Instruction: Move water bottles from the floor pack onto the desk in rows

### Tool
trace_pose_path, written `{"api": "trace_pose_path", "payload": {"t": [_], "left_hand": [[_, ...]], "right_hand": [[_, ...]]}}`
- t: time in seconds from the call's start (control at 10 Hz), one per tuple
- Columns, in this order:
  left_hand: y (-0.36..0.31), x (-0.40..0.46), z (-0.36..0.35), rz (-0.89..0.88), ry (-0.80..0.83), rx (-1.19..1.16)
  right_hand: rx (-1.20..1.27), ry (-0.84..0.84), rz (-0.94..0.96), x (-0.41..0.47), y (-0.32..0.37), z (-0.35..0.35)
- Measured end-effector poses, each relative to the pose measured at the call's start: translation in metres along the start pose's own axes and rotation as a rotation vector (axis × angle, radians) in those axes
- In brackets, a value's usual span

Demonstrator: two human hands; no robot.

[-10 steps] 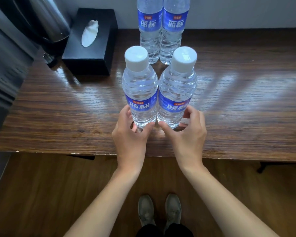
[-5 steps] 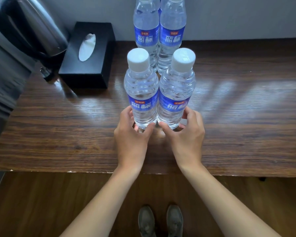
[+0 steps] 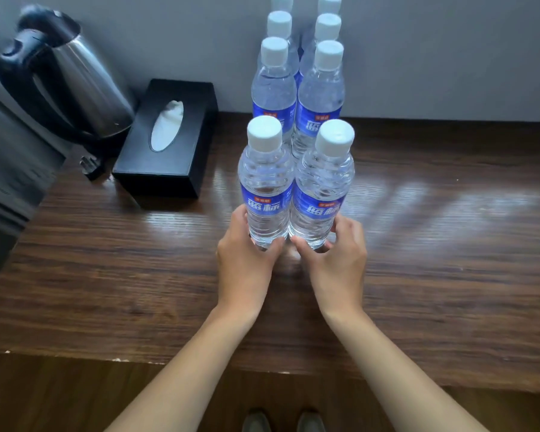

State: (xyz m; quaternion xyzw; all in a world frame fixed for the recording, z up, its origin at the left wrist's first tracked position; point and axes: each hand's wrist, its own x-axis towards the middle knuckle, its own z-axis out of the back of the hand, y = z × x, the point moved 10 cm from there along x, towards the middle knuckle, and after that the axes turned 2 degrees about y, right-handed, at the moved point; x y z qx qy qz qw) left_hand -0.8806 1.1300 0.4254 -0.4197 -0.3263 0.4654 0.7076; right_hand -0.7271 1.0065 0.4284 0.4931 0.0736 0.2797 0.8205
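Note:
Two clear water bottles with white caps and blue labels stand side by side, touching, on the dark wooden desk (image 3: pixel 449 275). My left hand (image 3: pixel 243 263) grips the base of the left front bottle (image 3: pixel 265 185). My right hand (image 3: pixel 337 260) grips the base of the right front bottle (image 3: pixel 323 188). Behind them, several more bottles (image 3: pixel 320 88) stand in two columns reaching back to the wall. The floor pack is out of view.
A black tissue box (image 3: pixel 169 141) lies left of the bottles. A steel kettle (image 3: pixel 66 76) with a black handle stands at the back left. A grey appliance (image 3: pixel 3 169) fills the left edge. My shoes (image 3: pixel 281 420) show on the wooden floor below the desk edge.
The view has tilted up, showing more bottles at the back. The two front bottles and both hands sit a little farther in from the desk's front edge, closer to the rows behind.

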Motion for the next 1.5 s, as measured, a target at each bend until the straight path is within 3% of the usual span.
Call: {"api": "trace_pose_path", "payload": {"t": [0.7,1.2,1.4,1.5], "left_hand": [[-0.003,0.067,-0.028,0.072,0.023,0.051],[-0.010,0.069,-0.025,0.051,0.019,0.151],[0.013,0.072,-0.039,0.206,0.140,-0.183],[0.019,0.067,-0.038,0.284,0.152,-0.260]], "right_hand": [[-0.059,0.020,0.041,0.067,0.002,-0.022],[-0.121,0.012,0.020,0.070,0.002,-0.027],[0.075,0.182,-0.153,0.074,-0.021,-0.040],[0.111,0.183,-0.191,0.067,-0.025,-0.035]]}}
